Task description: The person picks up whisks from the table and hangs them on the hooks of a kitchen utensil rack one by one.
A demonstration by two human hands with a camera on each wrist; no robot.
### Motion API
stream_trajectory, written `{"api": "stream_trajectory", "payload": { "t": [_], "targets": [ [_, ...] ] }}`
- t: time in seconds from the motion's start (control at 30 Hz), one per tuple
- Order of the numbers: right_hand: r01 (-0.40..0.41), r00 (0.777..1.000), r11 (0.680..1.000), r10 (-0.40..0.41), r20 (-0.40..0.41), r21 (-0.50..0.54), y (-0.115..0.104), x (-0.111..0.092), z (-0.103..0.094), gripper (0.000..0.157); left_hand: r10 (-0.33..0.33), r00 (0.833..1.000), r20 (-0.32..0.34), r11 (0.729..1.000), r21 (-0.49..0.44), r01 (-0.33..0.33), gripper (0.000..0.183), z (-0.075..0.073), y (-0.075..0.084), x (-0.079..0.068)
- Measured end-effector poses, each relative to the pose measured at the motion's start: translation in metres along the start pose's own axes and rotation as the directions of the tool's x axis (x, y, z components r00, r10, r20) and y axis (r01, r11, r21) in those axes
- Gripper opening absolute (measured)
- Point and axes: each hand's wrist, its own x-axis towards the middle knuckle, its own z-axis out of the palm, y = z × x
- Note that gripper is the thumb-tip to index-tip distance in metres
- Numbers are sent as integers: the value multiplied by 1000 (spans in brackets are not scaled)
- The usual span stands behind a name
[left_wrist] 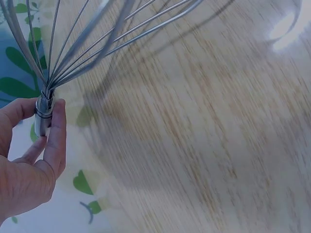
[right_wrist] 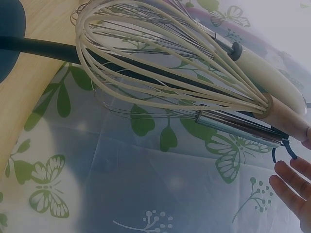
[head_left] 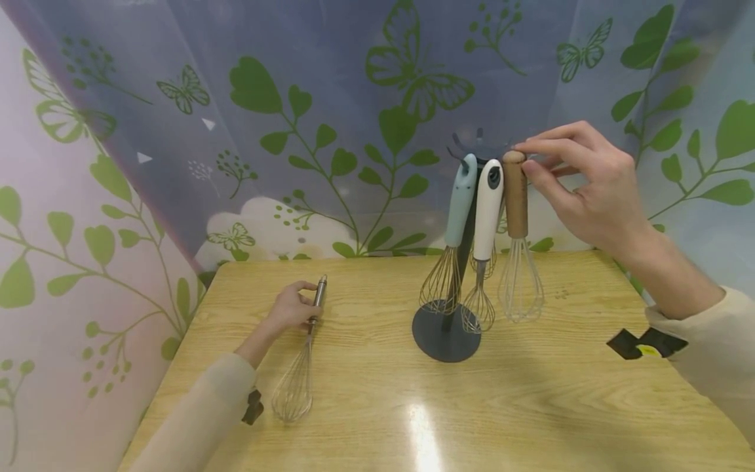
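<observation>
My left hand (head_left: pixel 293 307) holds a steel whisk (head_left: pixel 320 294) by its handle at the table's left. In the left wrist view, its fingers and thumb grip the steel neck (left_wrist: pixel 43 114) just below the wires. At the dark whisk stand (head_left: pixel 427 331), my right hand (head_left: pixel 592 177) pinches the top of a wooden-handled whisk (head_left: pixel 516 200) between thumb and fingers. This whisk hangs upright with its pale wire loops down. Beside it on the stand hang a white-handled whisk (head_left: pixel 487 216) and a light blue one (head_left: pixel 461 206).
Another steel-handled whisk (right_wrist: pixel 238 127) hangs at the stand's far side in the right wrist view. The stand's round base rests on the wooden table (head_left: pixel 366 367). A leaf-and-butterfly patterned curtain (head_left: pixel 330 78) closes off the back and left.
</observation>
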Motion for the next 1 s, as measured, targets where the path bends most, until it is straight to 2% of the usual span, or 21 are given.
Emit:
{"api": "stream_trajectory", "payload": {
  "t": [0.4, 1.0],
  "targets": [
    [0, 1000, 1000, 0, -2, 4, 0, 0, 1, 22, 39, 999, 10, 998, -54, -38, 65, 14, 8, 4],
    [-4, 1000, 1000, 4, -6, -6, 0, -1, 0, 19, 129, 991, 27, 988, -86, -126, 64, 33, 36, 0]
  ]
}}
